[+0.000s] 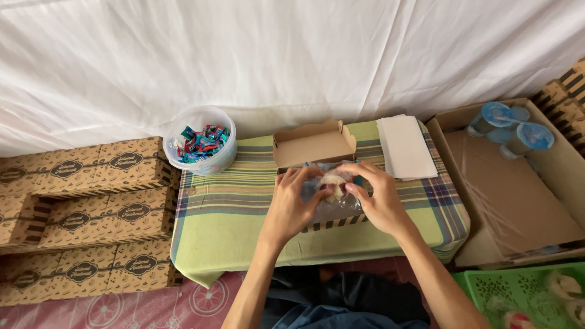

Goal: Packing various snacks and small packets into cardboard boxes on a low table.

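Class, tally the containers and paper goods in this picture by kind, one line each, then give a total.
Open snack box under the hands: 1
Closed printed boxes stacked at left: 6
Plastic tub of sweets: 1
Sealed water cups in the carton: 3
Stack of white napkins: 1
Total: 12

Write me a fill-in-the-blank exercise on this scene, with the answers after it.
1. Both hands, left hand and right hand, press a clear bag into an open cardboard ____.
2. The plastic tub holds wrapped ____.
3. The white napkins lie on a striped ____.

Answers: box; candies; tablecloth
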